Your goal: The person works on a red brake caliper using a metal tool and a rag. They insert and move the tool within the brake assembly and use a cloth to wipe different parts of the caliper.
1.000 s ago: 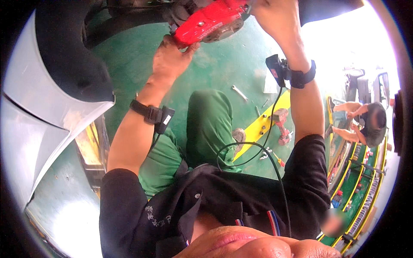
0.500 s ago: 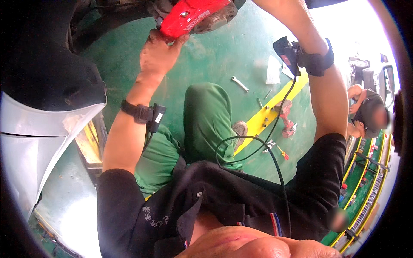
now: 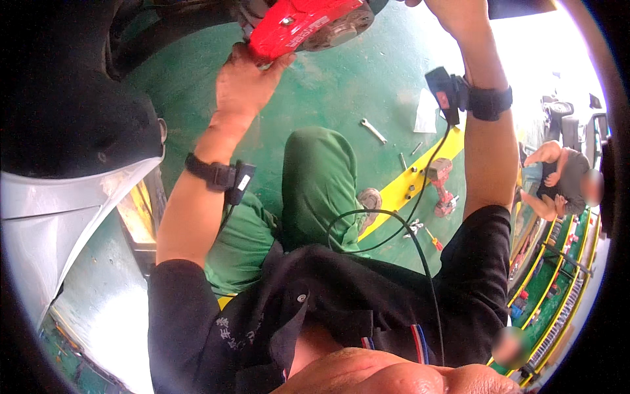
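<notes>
A red brake caliper (image 3: pixel 292 29) sits at the top of the view, against a round metal wheel hub (image 3: pixel 341 27). My left hand (image 3: pixel 248 77) is closed on the caliper's lower left end, with the thumb along its underside. The fingertips are hidden behind the caliper. My right hand (image 3: pixel 456 14) is raised at the top edge, to the right of the hub and apart from the caliper. The frame cuts off most of its fingers, so whether it holds anything does not show.
Dark wheel-arch lining (image 3: pixel 72 111) and a silver body panel (image 3: pixel 56 203) stand at left. On the green floor lie a wrench (image 3: pixel 373 131), bolts, a red impact wrench (image 3: pixel 441 180) and a screwdriver (image 3: pixel 434 240). A cable loops before me. At right, another person (image 3: pixel 561 177) sits beside tool racks.
My right hand and forearm have come lower into view, the wrist turning more upright. The caliper appears slightly further right, with my left hand still on it.
</notes>
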Available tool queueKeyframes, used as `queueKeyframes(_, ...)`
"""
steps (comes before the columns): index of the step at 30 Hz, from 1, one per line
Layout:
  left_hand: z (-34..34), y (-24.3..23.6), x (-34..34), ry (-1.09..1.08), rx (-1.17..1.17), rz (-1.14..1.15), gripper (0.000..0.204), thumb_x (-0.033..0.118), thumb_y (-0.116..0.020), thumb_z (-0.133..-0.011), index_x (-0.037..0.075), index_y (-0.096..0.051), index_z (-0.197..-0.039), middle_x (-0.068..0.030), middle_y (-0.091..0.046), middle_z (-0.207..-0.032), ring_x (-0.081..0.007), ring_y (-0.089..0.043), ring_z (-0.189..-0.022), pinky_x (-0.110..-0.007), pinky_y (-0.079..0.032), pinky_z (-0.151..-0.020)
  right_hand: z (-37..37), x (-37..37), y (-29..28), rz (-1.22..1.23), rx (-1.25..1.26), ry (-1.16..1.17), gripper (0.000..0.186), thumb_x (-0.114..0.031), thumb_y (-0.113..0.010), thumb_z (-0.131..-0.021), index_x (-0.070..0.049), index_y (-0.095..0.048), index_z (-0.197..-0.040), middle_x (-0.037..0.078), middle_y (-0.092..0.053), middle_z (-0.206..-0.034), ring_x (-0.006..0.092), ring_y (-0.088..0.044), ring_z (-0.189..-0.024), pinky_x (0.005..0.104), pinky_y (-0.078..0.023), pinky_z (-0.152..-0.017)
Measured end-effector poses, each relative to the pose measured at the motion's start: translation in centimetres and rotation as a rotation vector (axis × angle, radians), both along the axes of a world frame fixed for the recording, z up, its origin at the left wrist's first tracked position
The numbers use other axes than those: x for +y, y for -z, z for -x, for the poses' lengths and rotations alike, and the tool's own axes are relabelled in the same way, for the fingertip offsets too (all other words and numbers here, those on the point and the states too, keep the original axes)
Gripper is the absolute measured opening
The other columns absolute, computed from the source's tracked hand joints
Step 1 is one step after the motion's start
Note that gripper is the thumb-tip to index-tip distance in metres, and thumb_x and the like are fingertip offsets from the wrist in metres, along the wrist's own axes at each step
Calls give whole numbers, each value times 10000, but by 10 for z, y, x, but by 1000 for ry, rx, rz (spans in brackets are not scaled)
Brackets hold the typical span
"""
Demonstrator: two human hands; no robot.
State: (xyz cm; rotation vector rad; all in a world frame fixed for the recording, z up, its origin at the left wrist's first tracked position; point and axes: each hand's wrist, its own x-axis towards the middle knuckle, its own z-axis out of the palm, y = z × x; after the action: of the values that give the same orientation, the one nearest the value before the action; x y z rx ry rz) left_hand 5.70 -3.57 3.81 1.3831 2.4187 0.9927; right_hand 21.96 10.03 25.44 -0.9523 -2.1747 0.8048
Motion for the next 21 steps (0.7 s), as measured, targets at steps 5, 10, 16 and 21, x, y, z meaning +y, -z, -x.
queueKeyframes(5,6,4,-2,-1,48,-26,731,632,-701,-781,-31,-588,-1067,-217,-665,-1000,-409,-656,-967,-462,-532,-843,5,6,-1,73,-17,19,378,-213,-446,-988,39,-620,-767,143,-646,-607,205,-650,-499,294,-523,-464)
queueKeyframes(10,8,1,0,0,-90,3,751,637,-726,-753,-34,-573,-1052,-224,-685,-994,-412,-663,-967,-456,-535,-847,1,11,5,149,73,100,379,-226,-465,-993,47,-616,-777,153,-641,-603,215,-637,-472,305,-519,-443)
queueKeyframes(16,6,5,-1,1,-12,9,736,624,-729,-760,-29,-573,-1063,-215,-698,-972,-402,-669,-964,-440,-541,-829,-11,35,25,208,212,42,403,-251,-478,-999,46,-606,-758,139,-599,-551,218,-611,-429,298,-488,-389)
queueKeyframes(21,4,-10,-6,-25,-133,50,731,610,-732,-760,-31,-574,-1073,-209,-694,-986,-415,-661,-959,-451,-537,-838,-10,33,26,210,273,41,399,-248,-470,-1005,28,-599,-747,122,-585,-538,204,-598,-416,291,-474,-377)
